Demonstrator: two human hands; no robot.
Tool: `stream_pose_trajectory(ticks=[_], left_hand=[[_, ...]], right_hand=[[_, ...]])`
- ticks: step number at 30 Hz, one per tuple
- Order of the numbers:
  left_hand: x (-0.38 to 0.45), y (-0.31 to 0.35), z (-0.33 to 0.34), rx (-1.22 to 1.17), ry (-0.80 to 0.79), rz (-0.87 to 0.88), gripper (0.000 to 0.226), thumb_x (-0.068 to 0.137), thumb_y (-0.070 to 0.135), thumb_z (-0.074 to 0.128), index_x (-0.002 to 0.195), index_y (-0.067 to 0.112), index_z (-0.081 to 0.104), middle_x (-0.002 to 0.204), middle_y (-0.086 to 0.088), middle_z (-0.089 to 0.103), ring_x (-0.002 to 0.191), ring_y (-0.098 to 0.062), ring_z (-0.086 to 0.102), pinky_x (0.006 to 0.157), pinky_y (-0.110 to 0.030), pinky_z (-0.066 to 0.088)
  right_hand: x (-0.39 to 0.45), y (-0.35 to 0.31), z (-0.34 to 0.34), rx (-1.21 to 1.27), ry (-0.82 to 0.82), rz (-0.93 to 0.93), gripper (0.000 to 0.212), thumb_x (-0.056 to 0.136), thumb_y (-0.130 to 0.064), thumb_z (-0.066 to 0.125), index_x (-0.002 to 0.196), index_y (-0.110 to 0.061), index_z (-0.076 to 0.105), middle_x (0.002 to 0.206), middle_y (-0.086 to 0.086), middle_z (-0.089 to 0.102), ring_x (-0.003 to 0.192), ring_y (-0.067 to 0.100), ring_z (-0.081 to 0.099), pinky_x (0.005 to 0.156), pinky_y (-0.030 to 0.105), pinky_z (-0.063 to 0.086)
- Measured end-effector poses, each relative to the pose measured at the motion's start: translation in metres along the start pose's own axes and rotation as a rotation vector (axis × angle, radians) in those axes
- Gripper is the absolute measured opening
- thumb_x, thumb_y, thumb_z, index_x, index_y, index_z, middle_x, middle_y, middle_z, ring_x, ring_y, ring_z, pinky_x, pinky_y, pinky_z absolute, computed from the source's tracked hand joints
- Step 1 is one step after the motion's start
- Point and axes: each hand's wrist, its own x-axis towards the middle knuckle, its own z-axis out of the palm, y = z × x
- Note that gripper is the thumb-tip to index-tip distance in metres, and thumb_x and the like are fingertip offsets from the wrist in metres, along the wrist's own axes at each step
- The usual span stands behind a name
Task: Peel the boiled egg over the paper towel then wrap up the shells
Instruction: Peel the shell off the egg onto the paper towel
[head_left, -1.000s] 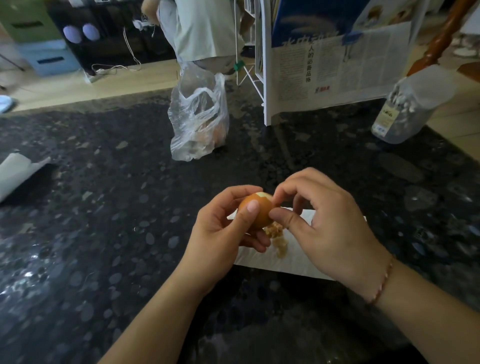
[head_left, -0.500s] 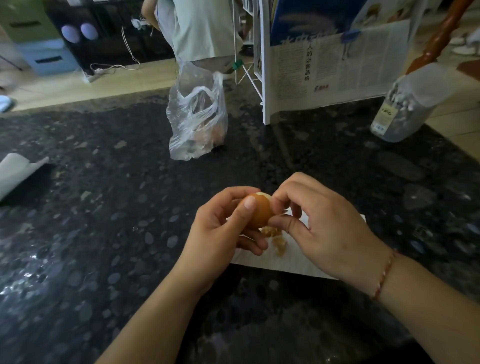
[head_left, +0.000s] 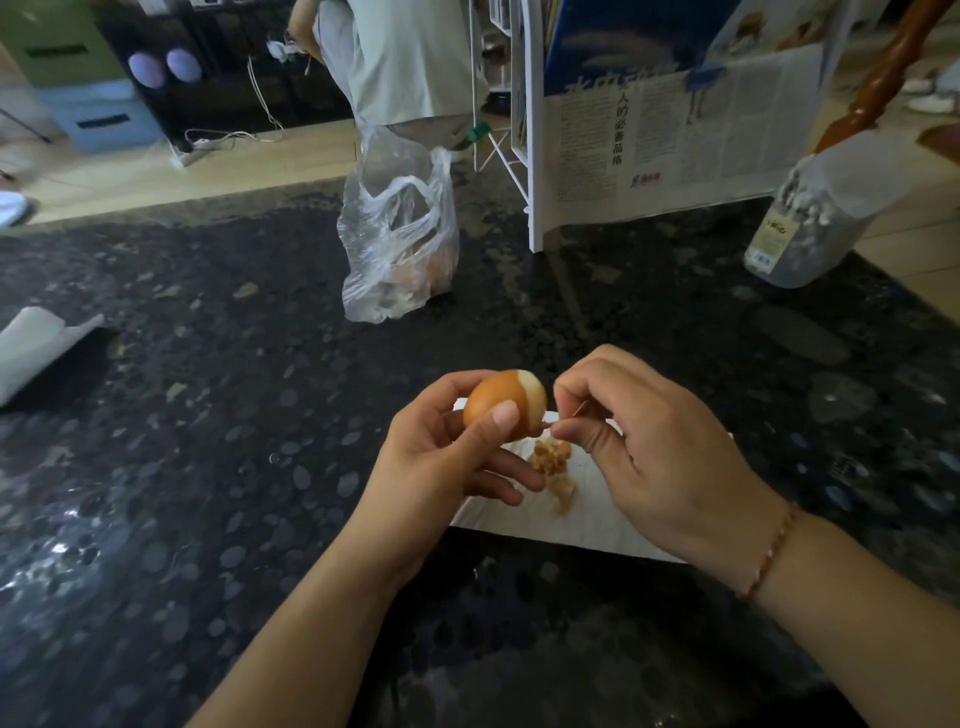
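Observation:
My left hand (head_left: 441, 462) grips a brown boiled egg (head_left: 498, 402) between thumb and fingers; its right end is peeled and shows white. My right hand (head_left: 654, 457) sits just right of the egg, thumb and forefinger pinching a small shell piece beside the peeled end. Below both hands lies a white paper towel (head_left: 582, 512) on the dark stone counter, with a small heap of brown shell bits (head_left: 553, 465) on it. My right hand covers much of the towel.
A clear plastic bag (head_left: 400, 244) with brownish contents stands at the back centre. A newspaper (head_left: 670, 140) hangs over a white rack behind it. A clear jar (head_left: 810, 223) leans at the back right. Another paper sheet (head_left: 36, 343) lies at the left edge. A person stands beyond the counter.
My right hand has pulled away to the right of the egg with a shell piece. More white shows at the egg's right end, and my left hand has turned the egg slightly.

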Motion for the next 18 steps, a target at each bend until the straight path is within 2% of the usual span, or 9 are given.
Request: stream_pose_trajectory(ticks=[6,11,14,16,18], left_hand=[[0.001,0.000,-0.001,-0.046,0.029,-0.009,0.039,0.091,0.039,0.051,0.112,0.008,0.062,0.091,-0.016,0.074,0.060,-0.025,0.069,0.050,-0.026,0.053],[0.002,0.001,-0.002,-0.067,0.017,-0.008,0.045,0.093,0.044,0.045,0.110,0.006,0.062,0.085,-0.016,0.072,0.060,-0.025,0.067,0.050,-0.027,0.051],[0.002,0.000,-0.002,-0.070,0.020,-0.010,0.049,0.093,0.047,0.043,0.109,0.004,0.062,0.084,-0.016,0.071,0.060,-0.026,0.065,0.051,-0.028,0.050],[0.003,0.000,-0.003,-0.074,0.037,-0.015,0.050,0.092,0.050,0.042,0.106,0.006,0.062,0.081,-0.017,0.069,0.058,-0.025,0.063,0.051,-0.028,0.049],[0.004,0.000,-0.004,-0.089,0.055,-0.028,0.052,0.091,0.053,0.042,0.105,0.007,0.062,0.078,-0.016,0.067,0.055,-0.024,0.060,0.051,-0.028,0.047]], right_hand=[[-0.002,0.000,-0.002,0.065,-0.019,0.018,0.010,0.092,-0.033,0.047,0.086,-0.026,0.052,0.081,-0.016,0.048,0.073,0.011,0.052,0.061,0.025,0.045],[-0.001,-0.005,-0.005,0.231,0.012,0.141,0.011,0.092,-0.035,0.058,0.084,-0.028,0.055,0.077,-0.012,0.055,0.077,0.002,0.054,0.064,0.005,0.041],[0.001,-0.010,-0.009,0.367,0.053,0.228,0.010,0.083,-0.038,0.057,0.081,-0.028,0.058,0.087,-0.009,0.059,0.077,0.005,0.058,0.066,0.007,0.045],[0.003,-0.010,-0.013,0.446,0.092,0.275,0.008,0.080,-0.036,0.060,0.081,-0.027,0.060,0.084,-0.006,0.061,0.072,0.011,0.060,0.064,0.013,0.049],[0.005,-0.008,-0.015,0.505,0.098,0.343,0.007,0.079,-0.033,0.063,0.081,-0.027,0.061,0.077,-0.007,0.063,0.066,0.009,0.061,0.063,0.015,0.053]])
